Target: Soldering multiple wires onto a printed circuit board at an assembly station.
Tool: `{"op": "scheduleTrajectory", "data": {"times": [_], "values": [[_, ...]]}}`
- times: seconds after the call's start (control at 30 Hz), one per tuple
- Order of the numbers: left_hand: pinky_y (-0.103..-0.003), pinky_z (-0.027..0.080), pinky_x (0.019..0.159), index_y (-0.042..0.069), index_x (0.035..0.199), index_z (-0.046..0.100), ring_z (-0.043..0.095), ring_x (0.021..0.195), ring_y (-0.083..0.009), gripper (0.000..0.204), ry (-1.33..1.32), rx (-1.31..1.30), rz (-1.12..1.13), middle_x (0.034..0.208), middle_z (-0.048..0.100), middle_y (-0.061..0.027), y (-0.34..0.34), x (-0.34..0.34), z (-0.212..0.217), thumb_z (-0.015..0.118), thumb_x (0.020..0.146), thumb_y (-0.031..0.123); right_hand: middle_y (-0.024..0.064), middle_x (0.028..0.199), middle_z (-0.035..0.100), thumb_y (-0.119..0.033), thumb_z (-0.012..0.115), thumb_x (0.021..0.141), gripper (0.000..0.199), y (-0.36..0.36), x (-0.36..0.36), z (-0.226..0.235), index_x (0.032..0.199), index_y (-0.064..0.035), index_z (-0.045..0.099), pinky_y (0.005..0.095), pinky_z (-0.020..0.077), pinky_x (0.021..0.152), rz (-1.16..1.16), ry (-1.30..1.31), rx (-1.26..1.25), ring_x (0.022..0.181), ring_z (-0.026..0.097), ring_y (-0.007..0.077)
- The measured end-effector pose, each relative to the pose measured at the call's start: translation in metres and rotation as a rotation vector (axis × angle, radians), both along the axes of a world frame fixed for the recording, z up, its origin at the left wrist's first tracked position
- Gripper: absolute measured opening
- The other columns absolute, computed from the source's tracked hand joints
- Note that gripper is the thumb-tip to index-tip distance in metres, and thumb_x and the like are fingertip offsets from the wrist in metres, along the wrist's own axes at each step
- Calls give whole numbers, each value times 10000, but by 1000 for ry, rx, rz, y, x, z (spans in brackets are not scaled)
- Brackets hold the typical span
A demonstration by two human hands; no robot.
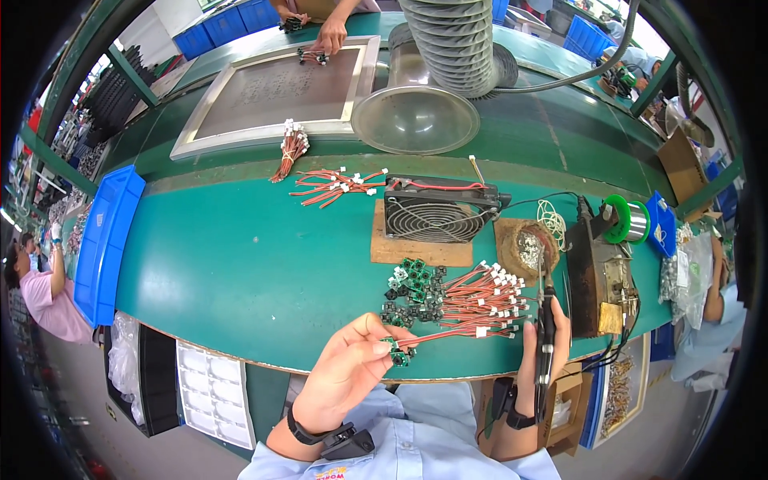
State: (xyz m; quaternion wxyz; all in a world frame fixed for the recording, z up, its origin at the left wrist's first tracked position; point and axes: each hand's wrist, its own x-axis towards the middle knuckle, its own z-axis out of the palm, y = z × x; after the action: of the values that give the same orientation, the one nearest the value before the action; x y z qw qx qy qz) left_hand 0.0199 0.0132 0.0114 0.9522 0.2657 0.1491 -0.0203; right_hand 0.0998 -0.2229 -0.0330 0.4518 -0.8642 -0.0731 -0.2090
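My left hand [344, 368] pinches a small green circuit board [399, 358] at the table's front edge. Red wires with a white connector [482, 331] run to the right from that board. In my right hand [560, 340] is a soldering iron [546, 332], held upright like a pen, its tip pointing away from me beside a round bowl of metal scraps [530, 246]. Between the hands and a bit farther off lies a heap of small green and black boards [414, 290], their red wires [476, 298] fanned to the right with white plugs.
Behind the heap stands a black fan [436, 214] on a wooden board. A soldering station [596, 272] and a solder spool [628, 220] are at right. Loose wires [340, 186], a wire bundle [290, 152], a framed screen [280, 92] and an extraction hood [416, 120] lie beyond; a co-worker's hand [331, 36] works there.
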Motion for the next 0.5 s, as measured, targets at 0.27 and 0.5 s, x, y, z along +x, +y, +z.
{"op": "scheduleTrajectory", "data": {"times": [0.27, 0.5], "values": [[-348, 413, 857, 41, 833, 458, 566, 917, -226, 89, -48, 424, 123, 976, 609, -202, -9, 4, 4, 532, 791, 16, 29, 713, 598, -325, 784, 641, 478, -10, -50, 36, 1020, -81, 625, 333, 338, 720, 723, -262, 84, 641, 559, 144], [-351, 393, 887, 44, 847, 447, 563, 951, -219, 102, -43, 508, 112, 992, 610, -207, -9, 2, 4, 519, 792, -3, -6, 636, 585, -426, 739, 663, 427, 7, -52, 37, 925, -106, 634, 355, 329, 703, 793, -213, -37, 557, 556, 143]]}}
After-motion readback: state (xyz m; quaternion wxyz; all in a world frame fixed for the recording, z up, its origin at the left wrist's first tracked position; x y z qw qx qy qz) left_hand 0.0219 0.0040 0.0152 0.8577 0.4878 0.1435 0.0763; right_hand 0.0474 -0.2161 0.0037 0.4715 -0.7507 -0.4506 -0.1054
